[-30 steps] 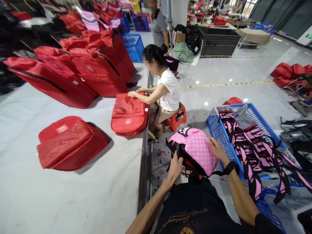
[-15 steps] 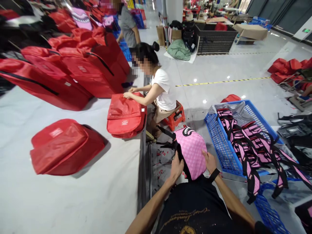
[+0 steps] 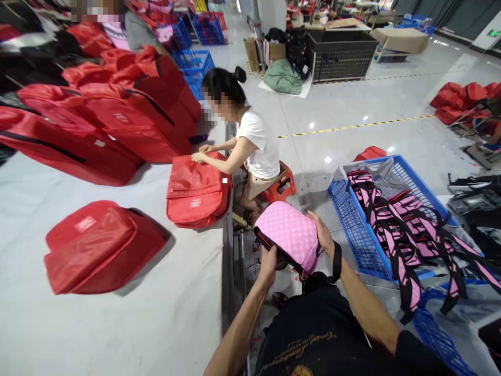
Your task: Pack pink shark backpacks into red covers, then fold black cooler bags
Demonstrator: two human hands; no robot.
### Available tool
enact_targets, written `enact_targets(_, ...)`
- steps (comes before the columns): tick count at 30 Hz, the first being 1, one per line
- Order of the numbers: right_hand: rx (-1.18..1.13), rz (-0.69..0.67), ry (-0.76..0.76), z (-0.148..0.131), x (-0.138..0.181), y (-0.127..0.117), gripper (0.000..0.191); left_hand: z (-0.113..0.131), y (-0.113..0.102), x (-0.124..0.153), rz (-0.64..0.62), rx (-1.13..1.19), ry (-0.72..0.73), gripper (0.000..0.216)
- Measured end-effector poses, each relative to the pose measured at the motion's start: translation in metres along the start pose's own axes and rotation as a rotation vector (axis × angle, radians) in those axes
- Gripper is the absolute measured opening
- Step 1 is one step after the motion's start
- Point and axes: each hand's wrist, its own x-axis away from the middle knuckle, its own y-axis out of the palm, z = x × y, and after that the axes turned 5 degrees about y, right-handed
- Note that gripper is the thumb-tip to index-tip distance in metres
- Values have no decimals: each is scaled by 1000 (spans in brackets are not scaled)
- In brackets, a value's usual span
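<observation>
A pink checked backpack (image 3: pixel 288 228) with black edging is held up in front of my body, over the floor beside the table. My left hand (image 3: pixel 268 263) is closed on its lower left edge, by the dark opening. On the opposite side, my right hand (image 3: pixel 323 233) grips the pink end, thumb and fingers against the fabric. A black band circles my right wrist. The pack's underside is hidden from me.
Red backpacks (image 3: pixel 105 245) lie and stand on the white table (image 3: pixel 172 313) to my left. A seated co-worker (image 3: pixel 258 141) handles a red backpack (image 3: pixel 195 193). At right, a blue crate (image 3: pixel 352 245) holds pink-and-black straps (image 3: pixel 407 250).
The pink backpack has been turned, so its toothy mouth print no longer shows. Both hands have shifted left and up with it. A standing person at the back has moved left.
</observation>
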Motion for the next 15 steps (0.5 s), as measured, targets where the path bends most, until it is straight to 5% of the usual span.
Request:
enact_targets(3, 17, 5, 15, 1, 1, 2, 74, -13, 5, 9, -26, 43, -58, 41)
enact_targets(8, 43, 17, 81, -21, 3, 7, 75, 1, 11, -3, 10, 34, -98, 45)
enact_targets(15, -5, 85, 11, -35, 2, 13, 66, 15, -2, 1, -9, -9, 43, 31)
